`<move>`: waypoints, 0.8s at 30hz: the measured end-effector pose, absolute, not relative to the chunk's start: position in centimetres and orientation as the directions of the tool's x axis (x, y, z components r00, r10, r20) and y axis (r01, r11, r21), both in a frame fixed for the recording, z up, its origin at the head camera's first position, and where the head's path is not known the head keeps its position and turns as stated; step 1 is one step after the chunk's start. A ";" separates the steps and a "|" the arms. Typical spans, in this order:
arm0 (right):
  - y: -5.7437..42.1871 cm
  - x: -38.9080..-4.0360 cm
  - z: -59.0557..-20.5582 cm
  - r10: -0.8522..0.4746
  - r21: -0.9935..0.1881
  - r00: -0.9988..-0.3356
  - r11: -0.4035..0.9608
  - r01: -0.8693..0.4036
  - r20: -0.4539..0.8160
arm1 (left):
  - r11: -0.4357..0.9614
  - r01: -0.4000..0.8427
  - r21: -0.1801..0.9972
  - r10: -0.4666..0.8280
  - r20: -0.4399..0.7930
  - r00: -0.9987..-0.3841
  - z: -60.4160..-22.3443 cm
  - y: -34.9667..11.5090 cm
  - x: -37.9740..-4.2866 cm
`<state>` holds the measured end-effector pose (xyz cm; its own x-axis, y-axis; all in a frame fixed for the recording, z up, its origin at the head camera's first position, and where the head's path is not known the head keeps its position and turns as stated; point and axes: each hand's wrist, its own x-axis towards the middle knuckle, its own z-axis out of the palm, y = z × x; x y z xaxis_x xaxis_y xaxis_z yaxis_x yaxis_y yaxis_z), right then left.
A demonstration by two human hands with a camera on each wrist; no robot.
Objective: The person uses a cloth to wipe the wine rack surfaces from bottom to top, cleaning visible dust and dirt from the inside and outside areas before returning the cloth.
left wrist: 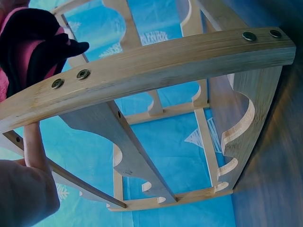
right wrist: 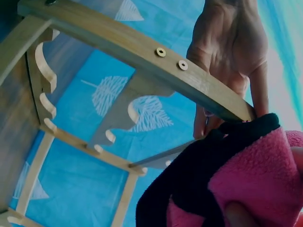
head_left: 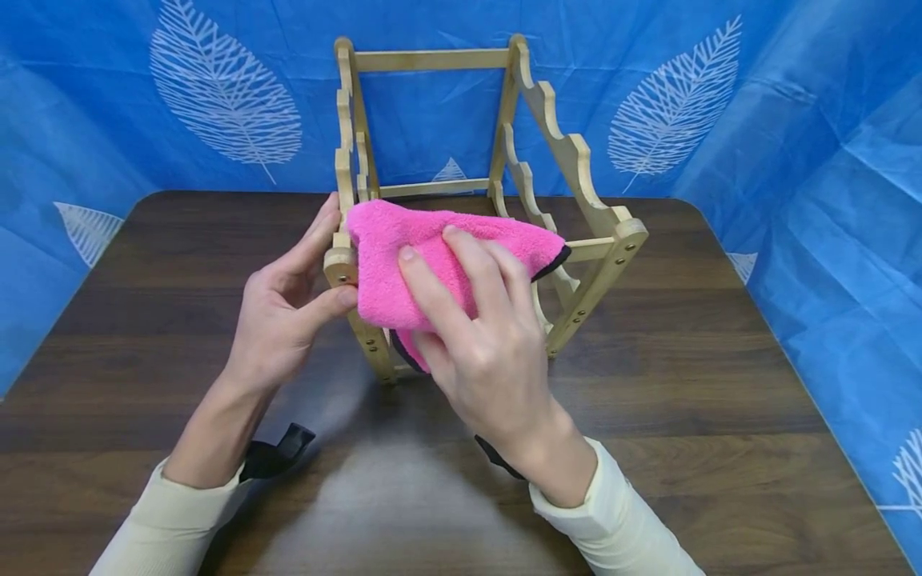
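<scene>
A light wooden rack with scalloped side rails stands on the table, screws showing along its front posts. My left hand holds its upper left front corner, thumb in front and fingers along the outer side. In the left wrist view, one finger of that hand reaches the underside of the post. A fluffy pink cloth with black edging lies folded over the front of the rack, hiding its top front bar. My right hand grips the cloth, fingers spread over it and thumb below.
The dark wood-grain table extends on both sides of the rack. A blue curtain with white leaf prints hangs behind and around the table. A black strap is at the left wrist, its end sticking out.
</scene>
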<state>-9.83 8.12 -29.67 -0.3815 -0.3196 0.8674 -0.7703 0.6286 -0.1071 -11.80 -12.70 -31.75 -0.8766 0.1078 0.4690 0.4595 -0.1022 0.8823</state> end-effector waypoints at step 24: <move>15.8 -10.5 -27.1 -0.316 -0.241 -0.647 0.745 -0.622 0.694 | -0.103 0.473 0.875 0.100 0.482 -0.871 -31.6 -12.6 -11.8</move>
<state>-10.46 15.84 -27.11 -0.6469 -0.3164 0.6938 -0.6223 0.7449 -0.2406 -11.84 -12.61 -31.62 -0.8705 0.1001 0.4819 0.4727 -0.1028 0.8752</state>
